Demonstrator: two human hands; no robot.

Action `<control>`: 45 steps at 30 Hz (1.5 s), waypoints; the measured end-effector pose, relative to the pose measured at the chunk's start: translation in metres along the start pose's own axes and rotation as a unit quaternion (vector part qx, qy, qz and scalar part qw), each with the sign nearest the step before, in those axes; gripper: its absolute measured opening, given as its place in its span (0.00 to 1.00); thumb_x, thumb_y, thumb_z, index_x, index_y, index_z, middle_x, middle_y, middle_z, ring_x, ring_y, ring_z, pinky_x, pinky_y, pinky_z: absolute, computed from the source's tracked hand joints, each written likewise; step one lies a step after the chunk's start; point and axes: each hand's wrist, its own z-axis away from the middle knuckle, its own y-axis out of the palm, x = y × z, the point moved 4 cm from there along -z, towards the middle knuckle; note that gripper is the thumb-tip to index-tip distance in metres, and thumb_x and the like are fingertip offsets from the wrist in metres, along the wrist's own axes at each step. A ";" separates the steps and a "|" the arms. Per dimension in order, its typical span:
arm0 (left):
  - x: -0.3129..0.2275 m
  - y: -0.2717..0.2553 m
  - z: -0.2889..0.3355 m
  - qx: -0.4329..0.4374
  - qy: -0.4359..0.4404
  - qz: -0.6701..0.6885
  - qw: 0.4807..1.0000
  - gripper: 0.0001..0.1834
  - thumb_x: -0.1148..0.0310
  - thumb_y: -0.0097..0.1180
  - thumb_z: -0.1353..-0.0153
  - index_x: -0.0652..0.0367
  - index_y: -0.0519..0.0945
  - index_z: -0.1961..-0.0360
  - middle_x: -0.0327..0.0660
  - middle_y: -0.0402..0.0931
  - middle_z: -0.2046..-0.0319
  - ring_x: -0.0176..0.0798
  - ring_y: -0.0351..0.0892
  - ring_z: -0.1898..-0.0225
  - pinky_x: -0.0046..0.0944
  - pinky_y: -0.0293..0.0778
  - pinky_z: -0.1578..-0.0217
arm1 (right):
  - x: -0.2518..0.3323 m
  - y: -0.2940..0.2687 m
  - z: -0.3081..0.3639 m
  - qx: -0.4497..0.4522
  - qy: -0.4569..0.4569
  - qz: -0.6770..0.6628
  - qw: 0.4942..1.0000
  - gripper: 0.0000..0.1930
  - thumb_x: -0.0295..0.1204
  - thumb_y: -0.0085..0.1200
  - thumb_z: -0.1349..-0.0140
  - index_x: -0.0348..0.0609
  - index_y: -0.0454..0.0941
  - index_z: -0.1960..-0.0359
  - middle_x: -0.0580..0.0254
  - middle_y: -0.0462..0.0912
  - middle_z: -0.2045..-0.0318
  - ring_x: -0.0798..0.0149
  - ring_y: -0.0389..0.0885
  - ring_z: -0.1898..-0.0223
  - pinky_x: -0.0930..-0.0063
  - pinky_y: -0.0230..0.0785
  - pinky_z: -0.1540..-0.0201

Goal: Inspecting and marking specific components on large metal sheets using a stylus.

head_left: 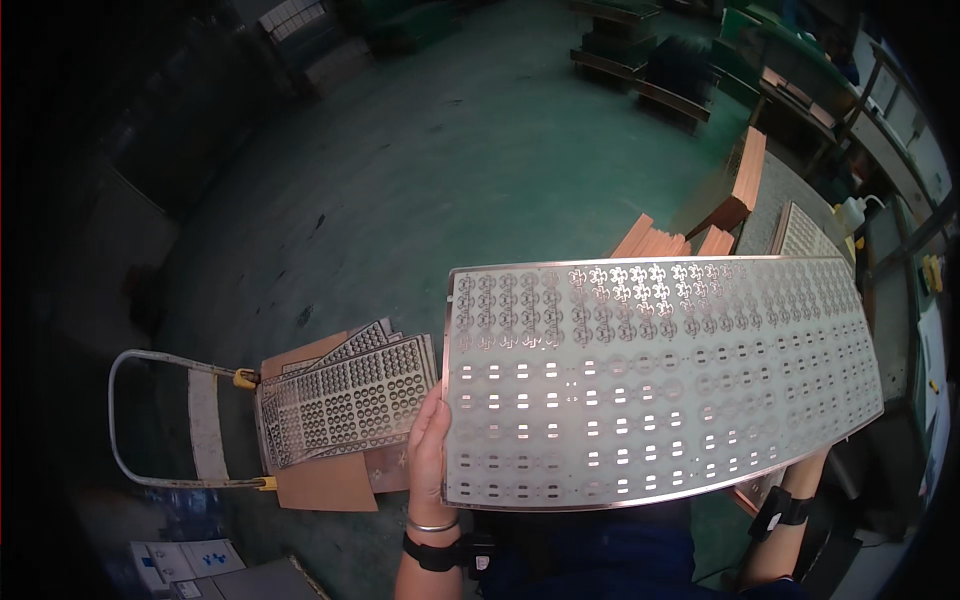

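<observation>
Holding a wide punched sheet [650,385] chest-high over the floor [430,170], it bowed and looked likely to sag or slip. Left hand [428,445] fingers clamped its edge; right hand was hidden, grip unknowable. Cart [190,420] stack [345,400] lay below.

1. Green floor [420,180] is carrying a hand cart [200,420], loaded with cardboard [325,485] and punched sheets [345,400].
2. Pallets [640,70] are standing far off.
3. Copper-coloured stacks [740,185] are sitting right.
</observation>
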 end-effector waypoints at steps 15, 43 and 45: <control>-0.007 0.009 0.017 0.054 0.068 -0.075 0.993 0.25 0.64 0.43 0.33 0.68 0.60 0.39 0.44 0.67 0.44 0.36 0.67 0.45 0.36 0.62 0.44 | 0.006 -0.001 -0.011 -0.434 -0.123 -0.092 0.888 0.19 0.35 0.39 0.31 0.37 0.66 0.43 0.57 0.71 0.43 0.60 0.68 0.41 0.61 0.56 0.36; -0.010 -0.008 0.016 -0.009 0.126 -0.060 0.990 0.26 0.63 0.48 0.35 0.67 0.63 0.40 0.43 0.70 0.48 0.35 0.69 0.48 0.36 0.63 0.45 | -0.001 0.019 -0.022 -0.343 -0.088 -0.126 0.927 0.21 0.36 0.42 0.33 0.38 0.66 0.42 0.57 0.70 0.42 0.59 0.68 0.41 0.62 0.56 0.36; -0.008 -0.014 0.015 -0.003 0.124 -0.052 0.991 0.26 0.63 0.47 0.35 0.67 0.62 0.40 0.43 0.70 0.48 0.36 0.69 0.47 0.36 0.63 0.45 | -0.003 0.023 -0.022 -0.334 -0.082 -0.119 0.931 0.21 0.36 0.42 0.33 0.38 0.66 0.42 0.57 0.70 0.42 0.59 0.68 0.41 0.62 0.56 0.37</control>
